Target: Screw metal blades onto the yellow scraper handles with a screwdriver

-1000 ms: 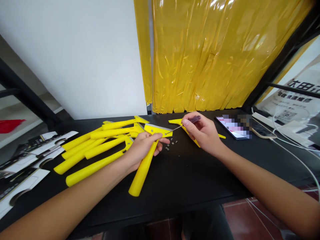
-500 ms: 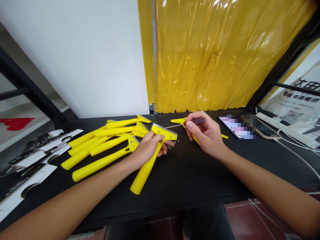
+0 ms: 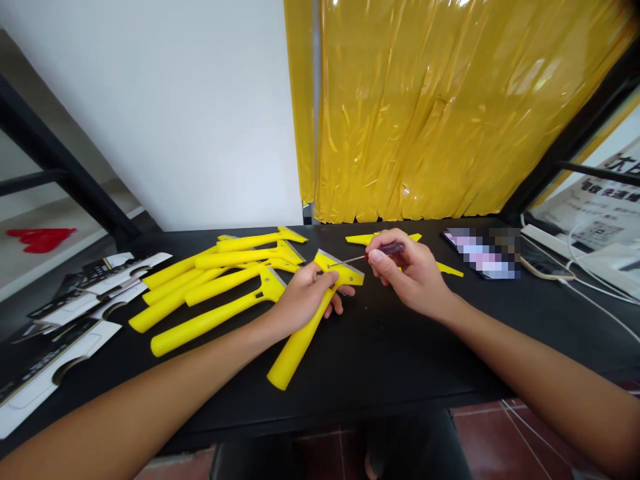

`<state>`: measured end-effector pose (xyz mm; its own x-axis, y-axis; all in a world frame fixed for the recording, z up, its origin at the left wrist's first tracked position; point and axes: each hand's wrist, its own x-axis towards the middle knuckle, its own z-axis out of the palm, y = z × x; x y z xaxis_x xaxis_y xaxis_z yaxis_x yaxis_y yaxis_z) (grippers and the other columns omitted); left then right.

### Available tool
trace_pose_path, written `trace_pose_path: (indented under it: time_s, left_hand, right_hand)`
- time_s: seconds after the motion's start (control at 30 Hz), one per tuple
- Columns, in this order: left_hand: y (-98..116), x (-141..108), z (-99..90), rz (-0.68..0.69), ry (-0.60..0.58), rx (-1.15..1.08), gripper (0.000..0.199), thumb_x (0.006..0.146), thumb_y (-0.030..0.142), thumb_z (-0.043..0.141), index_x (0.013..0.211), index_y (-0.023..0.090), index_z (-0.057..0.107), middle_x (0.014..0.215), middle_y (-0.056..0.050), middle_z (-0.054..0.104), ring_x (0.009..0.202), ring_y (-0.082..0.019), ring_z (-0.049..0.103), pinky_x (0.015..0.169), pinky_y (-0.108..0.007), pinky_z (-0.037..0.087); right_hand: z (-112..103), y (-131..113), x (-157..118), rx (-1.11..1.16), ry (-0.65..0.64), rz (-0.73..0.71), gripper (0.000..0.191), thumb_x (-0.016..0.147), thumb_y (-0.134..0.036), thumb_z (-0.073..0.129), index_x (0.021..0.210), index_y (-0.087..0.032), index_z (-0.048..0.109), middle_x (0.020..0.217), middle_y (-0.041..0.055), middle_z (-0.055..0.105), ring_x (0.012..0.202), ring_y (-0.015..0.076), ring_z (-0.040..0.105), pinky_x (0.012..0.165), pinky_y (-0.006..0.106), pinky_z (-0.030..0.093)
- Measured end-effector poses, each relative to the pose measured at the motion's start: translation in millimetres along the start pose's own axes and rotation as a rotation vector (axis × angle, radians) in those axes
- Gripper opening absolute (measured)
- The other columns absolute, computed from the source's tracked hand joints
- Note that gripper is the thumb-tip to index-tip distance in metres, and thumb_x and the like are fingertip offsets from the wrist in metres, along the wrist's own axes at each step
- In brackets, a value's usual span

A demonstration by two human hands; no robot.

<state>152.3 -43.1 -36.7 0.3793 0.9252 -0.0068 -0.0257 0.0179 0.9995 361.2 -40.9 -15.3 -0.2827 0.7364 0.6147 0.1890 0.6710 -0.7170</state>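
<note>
My left hand (image 3: 303, 297) is closed around the neck of a yellow scraper (image 3: 295, 347), its head turned up and its handle slanting toward me. A metal blade edge and small screws show on that head. Between the thumb and fingers of my right hand (image 3: 413, 273) is a screwdriver (image 3: 393, 249) with a dark purple handle. Its thin shaft points left, and the tip is at the left screw of the scraper head. To the left lies a pile of several yellow scrapers (image 3: 210, 320). Further yellow pieces (image 3: 360, 239) lie behind my right hand, partly hidden by it.
Printed cardboard sleeves (image 3: 75, 363) are heaped at the left of the black table (image 3: 380, 360). Two phones lie at the right, one with a lit screen (image 3: 480, 257), beside white cables (image 3: 595, 277). A yellow plastic curtain (image 3: 425, 133) and a white panel (image 3: 200, 113) stand behind.
The screwdriver tip has moved from beside the scraper head's upper edge onto its left screw. My left hand still grips the scraper. The whole view has shifted slightly.
</note>
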Motion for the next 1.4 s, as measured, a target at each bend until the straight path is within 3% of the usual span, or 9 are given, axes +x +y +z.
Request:
trace_pose_path:
  time_s: [0.33,0.53,0.73,0.93,1.0,1.13,1.3,1.4]
  left_hand:
    - [-1.9,-4.9,1.6,0.003,-0.026,0.102,0.020,0.097,0.036,0.056,0.100,0.016,0.052,0.093,-0.013,0.077,0.054,-0.014,0.065,0.045,-0.024,0.045]
    - [6.9,-7.6,-1.0,-0.076,-0.138,0.145,0.028,0.097,0.040,0.055,0.102,0.013,0.064,0.094,-0.012,0.078,0.046,-0.011,0.057,0.042,-0.024,0.045]
    - [16.8,-6.1,-7.3,-0.141,-0.279,0.099,0.030,0.096,0.034,0.053,0.093,0.010,0.071,0.087,-0.013,0.078,0.042,-0.009,0.051,0.038,-0.022,0.038]
    - [14.1,-4.5,-4.1,-0.135,-0.168,0.082,0.026,0.095,0.036,0.056,0.096,0.012,0.067,0.087,-0.013,0.078,0.040,-0.009,0.051,0.038,-0.022,0.037]
    - [12.3,-4.6,-3.0,-0.129,-0.150,0.087,0.026,0.095,0.037,0.057,0.095,0.012,0.066,0.087,-0.012,0.078,0.041,-0.009,0.052,0.038,-0.022,0.038]
    - [10.6,-5.1,-3.7,-0.136,-0.164,0.070,0.025,0.095,0.036,0.056,0.098,0.013,0.066,0.089,-0.012,0.078,0.042,-0.010,0.052,0.040,-0.023,0.041]
    - [11.2,-5.8,-4.3,-0.135,-0.168,0.056,0.023,0.095,0.034,0.056,0.102,0.013,0.063,0.088,-0.012,0.078,0.042,-0.010,0.052,0.040,-0.023,0.042]
    - [11.4,-5.6,-4.0,-0.144,-0.168,0.054,0.023,0.095,0.034,0.057,0.102,0.013,0.063,0.087,-0.011,0.078,0.042,-0.010,0.052,0.039,-0.022,0.042]
  right_hand:
    - [-4.1,-4.2,1.0,-0.174,0.008,-0.030,0.017,0.103,-0.037,0.051,0.095,-0.022,0.057,0.077,-0.0010,0.057,0.063,0.0115,0.050,0.060,0.028,0.040]
    - [-12.7,-9.7,2.0,-0.218,-0.124,-0.201,0.012,0.103,-0.030,0.050,0.094,-0.024,0.054,0.080,0.0011,0.059,0.067,0.0139,0.052,0.062,0.030,0.041]
    - [-27.6,-19.5,10.0,-0.279,-0.320,-0.211,0.012,0.102,-0.030,0.052,0.093,-0.023,0.055,0.083,0.0025,0.063,0.072,0.0151,0.058,0.066,0.030,0.044]
    - [-14.5,-10.5,6.1,-0.237,-0.098,-0.157,0.024,0.104,-0.039,0.046,0.092,-0.023,0.058,0.079,0.0017,0.062,0.067,0.0142,0.055,0.061,0.028,0.042]
    - [-9.0,-8.7,3.0,-0.214,-0.048,-0.120,0.020,0.104,-0.038,0.046,0.096,-0.023,0.057,0.081,0.0015,0.062,0.067,0.0139,0.054,0.061,0.028,0.042]
    - [-6.5,-9.9,0.7,-0.209,-0.006,-0.077,0.010,0.101,-0.032,0.053,0.108,-0.025,0.056,0.087,0.0021,0.063,0.068,0.0142,0.056,0.060,0.028,0.044]
    - [-6.7,-14.0,4.1,-0.180,0.041,-0.176,0.010,0.095,-0.030,0.064,0.103,-0.026,0.069,0.095,0.0061,0.063,0.080,0.0188,0.061,0.062,0.031,0.049]
    - [-4.0,-15.6,6.0,-0.029,0.077,-0.113,0.016,0.091,-0.030,0.069,0.107,-0.026,0.071,0.097,0.0061,0.061,0.080,0.0177,0.061,0.058,0.029,0.052]
